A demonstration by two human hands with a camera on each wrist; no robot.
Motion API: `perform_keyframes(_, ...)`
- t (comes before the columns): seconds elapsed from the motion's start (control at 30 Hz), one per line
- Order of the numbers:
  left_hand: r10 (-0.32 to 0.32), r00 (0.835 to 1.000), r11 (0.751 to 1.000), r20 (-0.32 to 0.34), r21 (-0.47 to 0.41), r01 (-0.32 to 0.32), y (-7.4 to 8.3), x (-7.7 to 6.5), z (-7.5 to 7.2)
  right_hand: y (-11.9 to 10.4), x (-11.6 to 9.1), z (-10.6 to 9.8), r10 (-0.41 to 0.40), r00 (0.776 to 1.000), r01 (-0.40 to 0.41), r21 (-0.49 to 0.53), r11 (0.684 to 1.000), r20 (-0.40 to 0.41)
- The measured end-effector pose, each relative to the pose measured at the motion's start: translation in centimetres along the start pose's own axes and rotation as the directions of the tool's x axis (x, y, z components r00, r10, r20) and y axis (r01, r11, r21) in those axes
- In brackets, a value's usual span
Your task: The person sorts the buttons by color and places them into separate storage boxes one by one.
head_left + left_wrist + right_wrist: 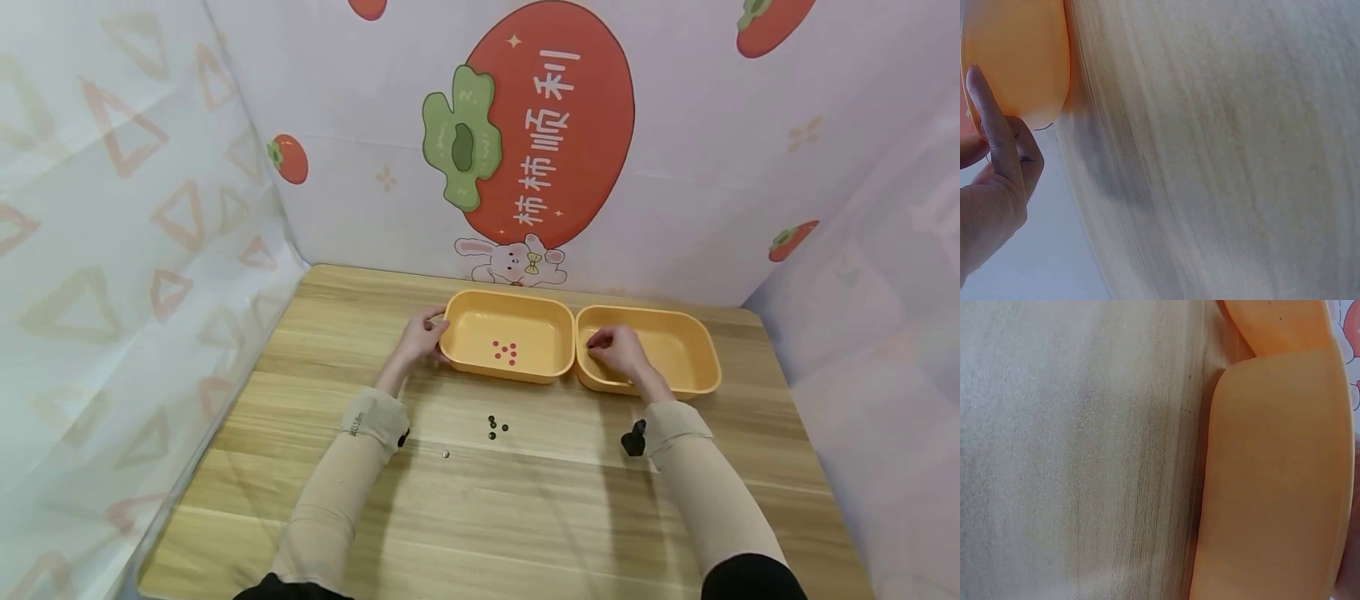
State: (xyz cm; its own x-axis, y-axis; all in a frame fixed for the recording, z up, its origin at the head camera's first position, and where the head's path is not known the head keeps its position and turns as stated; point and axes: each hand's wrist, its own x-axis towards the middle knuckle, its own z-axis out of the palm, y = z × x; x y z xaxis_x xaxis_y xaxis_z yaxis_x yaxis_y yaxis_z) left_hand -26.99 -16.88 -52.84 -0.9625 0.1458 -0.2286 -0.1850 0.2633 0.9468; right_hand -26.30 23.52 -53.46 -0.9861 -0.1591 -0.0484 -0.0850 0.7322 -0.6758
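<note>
White cloth backdrop (337, 100) with red fruit prints fills top of head frame, walls continuing down both sides. Below it, light wood-grain tabletop (562, 517) across centre and bottom. Two shallow yellow-orange rounded-rectangular trays, plastic by the look, sit side by side at its far edge: left tray (525, 325) at centre, right tray (675, 350) right of centre, neighbouring ends touching or nearly so. Left tray is between the hands; right tray has the right hand inside its left end.

Forearms in beige sleeves (330, 500) with turned-up cuffs reach up from lower left and lower right. Right arm crosses the near rim of right tray, covering part of it. Black wrist piece (633, 439) beside right cuff.

Left hand (424, 336): grips left tray by its left end, thumb at rim, one finger extended along outer wall, others bent (left wrist view). Right hand (621, 348): reaches down, fingers bunched, tips near tray floor; cannot tell whether it holds anything. Right wrist view mostly blocked by tray wall.

Small stuff: cluster of small red round pieces (505, 349) on left tray's floor, right of left hand. Four small black beads (493, 425) loose below left tray, mid-frame. One silver bead (446, 454) lower left of those.
</note>
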Motion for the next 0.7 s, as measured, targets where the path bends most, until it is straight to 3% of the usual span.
perform_keyframes(0.37, -0.02, 1.0, 1.0, -0.007, -0.004, 0.02, 0.0, 0.2, 0.0, -0.1, 0.1, 0.0, -0.015, 1.0, 0.016, -0.026, 1.0, 0.018)
perform_keyframes(0.7, -0.021, 1.0, 1.0, -0.002, 0.009, 0.021, 0.0, 0.1, -0.1, -0.9, -1.5, -0.3, -0.034, 0.999, 0.037, 0.093, 0.995, -0.032)
